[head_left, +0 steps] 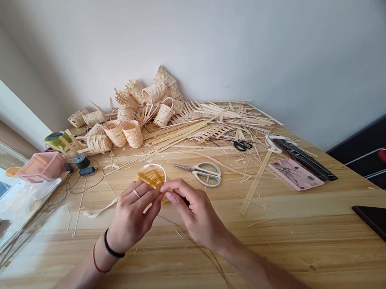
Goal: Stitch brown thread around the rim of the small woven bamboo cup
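The left hand (132, 216), with a ring and a black wristband, and the right hand (193, 213) meet at a small round woven bamboo basket base (152, 176), held tilted up off the bench (288, 248) near its front edge. Both grips are closed in a pinch: the left fingers curl over the near side of the hoop rim, and the right thumb and fingertips press on it where the two hands touch. A thin fibre strand (205, 255) trails from under the right hand across the wood, and a white strip (99, 210) lies just left of the left hand. White-handled scissors (207, 174) lie just beside the base, with a heap of small woven bamboo baskets (126, 109) and loose bamboo strips (218, 124) farther back
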Motion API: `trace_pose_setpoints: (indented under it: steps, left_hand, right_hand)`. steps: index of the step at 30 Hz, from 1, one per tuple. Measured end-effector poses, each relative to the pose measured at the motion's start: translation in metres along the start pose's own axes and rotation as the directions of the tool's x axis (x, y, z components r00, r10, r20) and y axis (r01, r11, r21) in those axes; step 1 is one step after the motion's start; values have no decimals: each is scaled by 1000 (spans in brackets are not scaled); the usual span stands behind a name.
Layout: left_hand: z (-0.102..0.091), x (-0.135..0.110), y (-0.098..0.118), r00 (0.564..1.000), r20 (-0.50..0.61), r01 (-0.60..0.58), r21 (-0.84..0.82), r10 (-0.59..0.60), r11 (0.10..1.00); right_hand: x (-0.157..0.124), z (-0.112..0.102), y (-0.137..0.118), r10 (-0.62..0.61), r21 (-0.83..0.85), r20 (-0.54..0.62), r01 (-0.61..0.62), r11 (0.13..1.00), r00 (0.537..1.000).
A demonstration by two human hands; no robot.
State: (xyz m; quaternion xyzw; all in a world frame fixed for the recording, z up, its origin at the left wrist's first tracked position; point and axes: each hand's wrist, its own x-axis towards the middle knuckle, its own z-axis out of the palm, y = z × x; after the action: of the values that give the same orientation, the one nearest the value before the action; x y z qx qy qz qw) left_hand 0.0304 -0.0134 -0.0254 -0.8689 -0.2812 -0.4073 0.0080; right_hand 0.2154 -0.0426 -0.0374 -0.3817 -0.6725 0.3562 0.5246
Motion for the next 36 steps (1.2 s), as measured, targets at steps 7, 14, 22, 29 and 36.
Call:
trace_pose_setpoints:
  steps: [7, 14, 22, 29, 36]
  left_hand:
    - [1, -1, 2, 998, 31, -63, -2, 63, 998]
    - [3, -3, 2, 999, 26, -38, 49, 37, 998]
    - [2, -2, 1, 998, -37, 47, 68, -45, 997]
    - [-1, 0, 2, 997, -5, 81, 34, -80, 996]
    - [-2, 0, 2, 996, 25, 87, 33, -88, 996]
  right_hand:
    - [-1, 2, 1, 66, 61, 16, -67, 996, 998]
    - [1, 1, 1, 84, 111, 55, -90, 990, 995]
    - [3, -7, -2, 47, 60, 81, -52, 997, 996]
    - [4, -12, -1, 31, 61, 156, -41, 997, 987]
    - [7, -17, -1, 84, 80, 127, -95, 992, 988]
